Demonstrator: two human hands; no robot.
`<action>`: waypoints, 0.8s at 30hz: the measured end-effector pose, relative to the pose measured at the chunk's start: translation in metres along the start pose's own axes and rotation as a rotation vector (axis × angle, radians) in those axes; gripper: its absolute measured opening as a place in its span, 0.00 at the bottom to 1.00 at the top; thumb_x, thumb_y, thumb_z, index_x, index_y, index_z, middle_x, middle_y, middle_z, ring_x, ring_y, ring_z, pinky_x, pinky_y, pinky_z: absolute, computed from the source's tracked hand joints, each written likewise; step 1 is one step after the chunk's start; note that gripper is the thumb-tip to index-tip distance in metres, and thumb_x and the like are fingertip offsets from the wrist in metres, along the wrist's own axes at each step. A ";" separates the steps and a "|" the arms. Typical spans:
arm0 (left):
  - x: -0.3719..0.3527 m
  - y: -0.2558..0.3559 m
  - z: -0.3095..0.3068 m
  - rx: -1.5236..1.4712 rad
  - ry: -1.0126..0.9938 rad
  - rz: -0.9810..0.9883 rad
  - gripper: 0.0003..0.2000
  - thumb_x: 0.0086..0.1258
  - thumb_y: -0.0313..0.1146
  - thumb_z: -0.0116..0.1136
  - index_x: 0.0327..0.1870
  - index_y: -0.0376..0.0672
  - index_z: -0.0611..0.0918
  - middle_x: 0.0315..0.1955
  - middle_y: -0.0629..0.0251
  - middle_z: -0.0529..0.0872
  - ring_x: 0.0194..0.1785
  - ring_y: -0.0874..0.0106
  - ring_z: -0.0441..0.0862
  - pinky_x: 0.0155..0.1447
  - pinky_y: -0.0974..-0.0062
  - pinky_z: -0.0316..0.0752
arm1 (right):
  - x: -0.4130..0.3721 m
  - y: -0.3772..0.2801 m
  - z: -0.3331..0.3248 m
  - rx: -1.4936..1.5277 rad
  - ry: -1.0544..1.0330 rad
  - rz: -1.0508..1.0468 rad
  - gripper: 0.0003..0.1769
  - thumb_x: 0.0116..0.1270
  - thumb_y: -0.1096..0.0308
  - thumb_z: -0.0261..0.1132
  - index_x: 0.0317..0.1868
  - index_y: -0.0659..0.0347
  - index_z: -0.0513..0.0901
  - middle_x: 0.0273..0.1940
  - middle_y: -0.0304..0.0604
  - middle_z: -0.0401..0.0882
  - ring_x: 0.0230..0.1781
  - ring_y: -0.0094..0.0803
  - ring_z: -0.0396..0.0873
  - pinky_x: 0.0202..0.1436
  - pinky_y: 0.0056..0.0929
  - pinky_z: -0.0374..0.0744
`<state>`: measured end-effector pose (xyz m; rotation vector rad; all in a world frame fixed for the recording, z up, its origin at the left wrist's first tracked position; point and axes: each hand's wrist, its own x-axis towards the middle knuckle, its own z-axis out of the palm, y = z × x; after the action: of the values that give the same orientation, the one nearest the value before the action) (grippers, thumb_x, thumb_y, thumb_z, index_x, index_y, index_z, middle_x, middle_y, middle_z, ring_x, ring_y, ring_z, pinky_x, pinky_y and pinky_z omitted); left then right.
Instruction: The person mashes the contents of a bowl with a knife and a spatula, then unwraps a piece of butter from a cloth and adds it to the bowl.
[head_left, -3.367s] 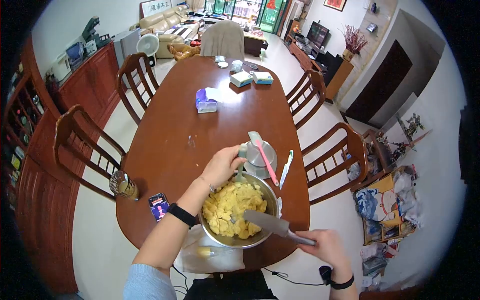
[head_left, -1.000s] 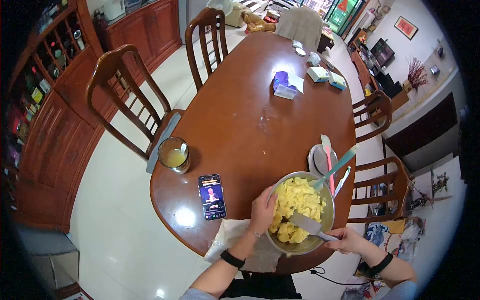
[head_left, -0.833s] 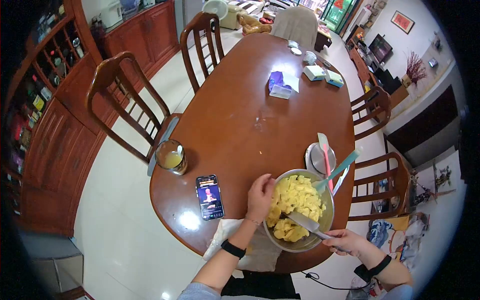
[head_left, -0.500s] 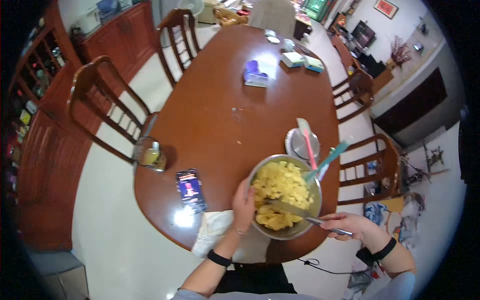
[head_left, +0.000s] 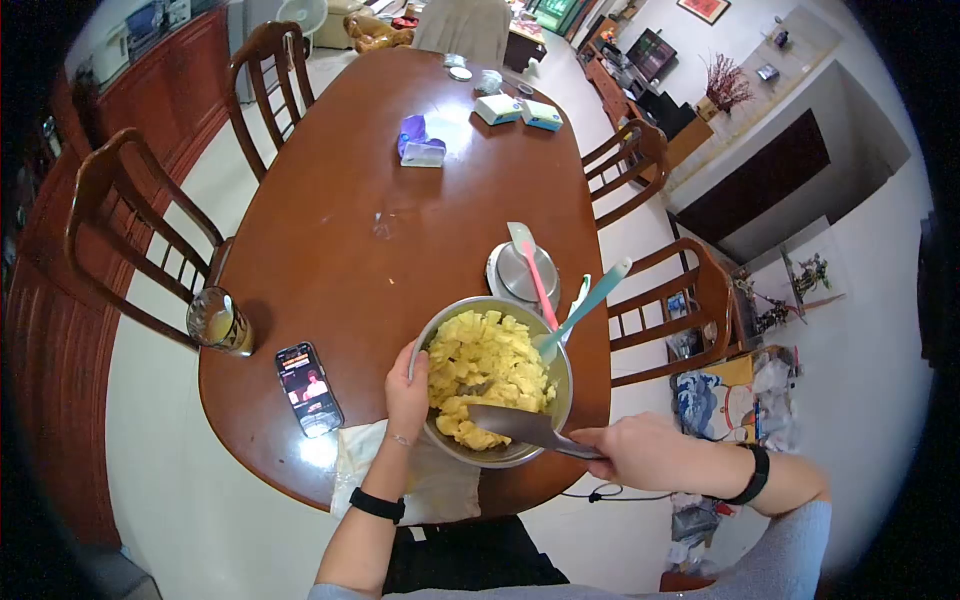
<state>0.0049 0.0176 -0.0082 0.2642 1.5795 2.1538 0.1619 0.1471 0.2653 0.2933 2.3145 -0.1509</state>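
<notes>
A metal bowl [head_left: 562, 405] full of yellow mash [head_left: 490, 350] stands near the table's front edge. My left hand [head_left: 406, 395] grips the bowl's left rim, thumb and fingers around it. In my right hand [head_left: 640, 452] is the handle of a broad metal spatula [head_left: 515, 424], whose blade rests in the mash at the front of the bowl. A teal spatula [head_left: 597, 298] leans in the bowl's right side. Just behind, a pink-handled spatula [head_left: 537, 275] lies over a round scale [head_left: 525, 278]. A cloth [head_left: 430, 485] lies partly under the bowl.
On the wooden table [head_left: 330, 260] are a phone [head_left: 309, 390], a glass with yellow drink [head_left: 220, 322], a purple packet [head_left: 420, 143] and two tissue packs [head_left: 520, 111]. Chairs [head_left: 150, 220] stand on both sides. A cable hangs at the front right edge.
The view has turned, so the table and bowl appear further left. My right hand has turned over the handle, palm down, and the metal spatula's blade is now lower and nearer the bowl's front.
</notes>
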 end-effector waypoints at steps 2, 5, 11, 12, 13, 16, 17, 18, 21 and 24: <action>-0.001 -0.002 0.000 0.016 0.013 -0.011 0.16 0.76 0.35 0.49 0.58 0.33 0.76 0.50 0.65 0.81 0.52 0.76 0.76 0.58 0.77 0.70 | 0.016 -0.002 0.001 0.001 -0.015 -0.061 0.19 0.59 0.60 0.64 0.51 0.55 0.80 0.28 0.52 0.82 0.30 0.48 0.83 0.35 0.44 0.81; -0.001 -0.002 0.001 -0.016 0.025 0.009 0.15 0.76 0.32 0.47 0.57 0.32 0.76 0.49 0.62 0.82 0.53 0.76 0.77 0.59 0.76 0.70 | 0.044 0.007 0.002 -0.003 -0.110 -0.085 0.18 0.58 0.63 0.65 0.49 0.59 0.81 0.32 0.54 0.83 0.36 0.47 0.84 0.39 0.44 0.82; 0.000 0.001 0.004 -0.056 0.051 -0.042 0.15 0.76 0.30 0.47 0.57 0.31 0.76 0.48 0.62 0.82 0.51 0.76 0.77 0.58 0.76 0.71 | 0.059 0.043 0.033 0.787 -0.330 0.089 0.22 0.64 0.68 0.63 0.59 0.50 0.79 0.22 0.37 0.77 0.15 0.24 0.73 0.17 0.26 0.71; 0.001 0.004 0.005 -0.009 0.054 -0.022 0.15 0.76 0.30 0.47 0.57 0.31 0.76 0.48 0.62 0.82 0.51 0.76 0.77 0.58 0.76 0.71 | 0.057 0.042 0.036 0.788 -0.325 0.089 0.22 0.64 0.68 0.63 0.59 0.50 0.79 0.22 0.37 0.77 0.15 0.24 0.73 0.17 0.26 0.71; 0.000 0.008 0.005 0.040 0.060 -0.005 0.15 0.76 0.30 0.47 0.56 0.31 0.76 0.48 0.62 0.82 0.51 0.76 0.77 0.57 0.76 0.71 | 0.055 0.041 0.041 0.999 -0.371 0.142 0.20 0.66 0.66 0.62 0.60 0.52 0.78 0.21 0.35 0.75 0.13 0.20 0.69 0.13 0.22 0.67; -0.004 0.011 0.007 0.002 0.087 -0.049 0.15 0.75 0.30 0.48 0.56 0.31 0.76 0.48 0.62 0.82 0.50 0.76 0.77 0.57 0.76 0.72 | 0.059 0.046 0.065 1.460 -0.455 0.231 0.17 0.70 0.64 0.60 0.58 0.56 0.77 0.21 0.34 0.72 0.11 0.15 0.64 0.09 0.16 0.60; -0.004 0.011 0.006 0.017 0.080 -0.049 0.15 0.75 0.30 0.48 0.56 0.31 0.76 0.48 0.62 0.82 0.50 0.76 0.77 0.57 0.76 0.72 | 0.065 0.049 0.075 1.707 -0.487 0.273 0.16 0.71 0.64 0.59 0.57 0.58 0.76 0.22 0.35 0.71 0.11 0.15 0.63 0.08 0.14 0.59; -0.004 0.011 0.006 0.029 0.090 -0.057 0.15 0.75 0.31 0.48 0.56 0.31 0.77 0.48 0.62 0.82 0.50 0.76 0.77 0.57 0.77 0.72 | 0.069 0.053 0.084 1.839 -0.531 0.268 0.13 0.72 0.63 0.57 0.52 0.59 0.76 0.23 0.36 0.71 0.10 0.14 0.61 0.08 0.12 0.58; -0.001 0.004 0.001 0.077 0.079 -0.062 0.15 0.75 0.31 0.49 0.56 0.32 0.77 0.48 0.63 0.83 0.50 0.76 0.78 0.57 0.77 0.72 | 0.070 0.060 0.095 2.107 -0.658 0.226 0.10 0.72 0.62 0.57 0.48 0.57 0.76 0.22 0.37 0.71 0.10 0.15 0.62 0.08 0.12 0.57; 0.002 0.008 0.001 0.122 0.049 -0.039 0.15 0.75 0.33 0.50 0.56 0.32 0.77 0.48 0.63 0.83 0.50 0.77 0.78 0.57 0.77 0.72 | 0.060 0.062 0.089 1.913 -0.559 0.220 0.15 0.72 0.60 0.58 0.54 0.57 0.76 0.22 0.36 0.71 0.11 0.14 0.62 0.09 0.13 0.58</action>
<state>0.0019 0.0171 -0.0009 0.2184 1.7320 2.0523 0.1998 0.1992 0.1593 1.1653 0.8865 -1.9691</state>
